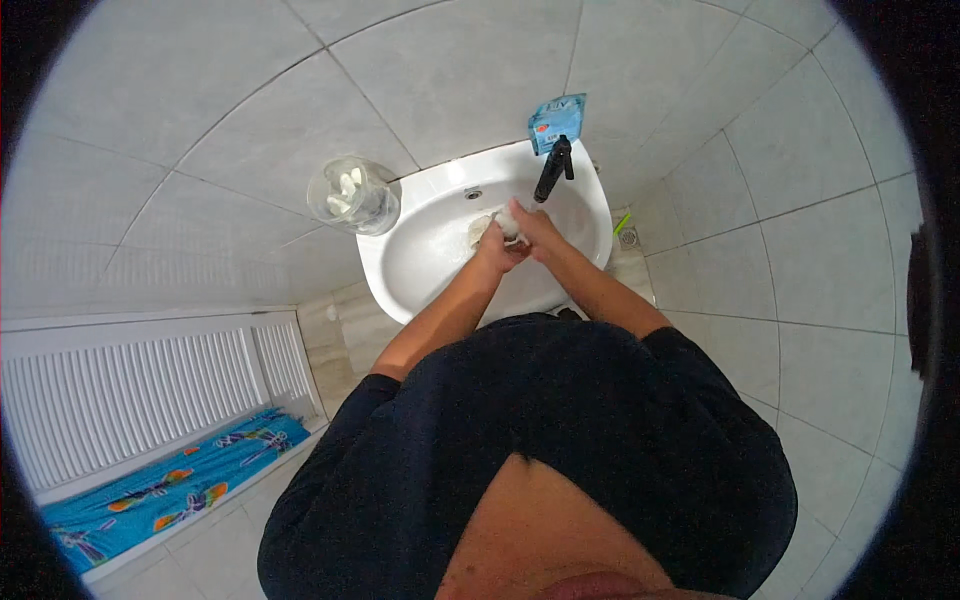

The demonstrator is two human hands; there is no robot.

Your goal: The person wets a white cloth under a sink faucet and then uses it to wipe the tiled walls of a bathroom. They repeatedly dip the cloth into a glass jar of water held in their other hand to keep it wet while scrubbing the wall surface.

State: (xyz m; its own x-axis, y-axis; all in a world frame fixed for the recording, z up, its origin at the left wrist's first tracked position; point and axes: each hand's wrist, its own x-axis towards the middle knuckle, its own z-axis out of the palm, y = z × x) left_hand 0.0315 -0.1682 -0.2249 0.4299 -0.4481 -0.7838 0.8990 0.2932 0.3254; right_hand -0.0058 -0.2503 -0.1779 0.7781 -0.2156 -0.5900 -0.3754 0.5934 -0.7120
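Whitish object (507, 223), held between left hand (499, 252) and right hand (537, 231), sink (412, 272) below

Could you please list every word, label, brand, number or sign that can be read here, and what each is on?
Blue packet behind the black tap: small pale lettering and a red-orange mark; I don't copy printed words or brands.
Pale item at the left hand and right hand: no lettering visible.
I make out no other text.
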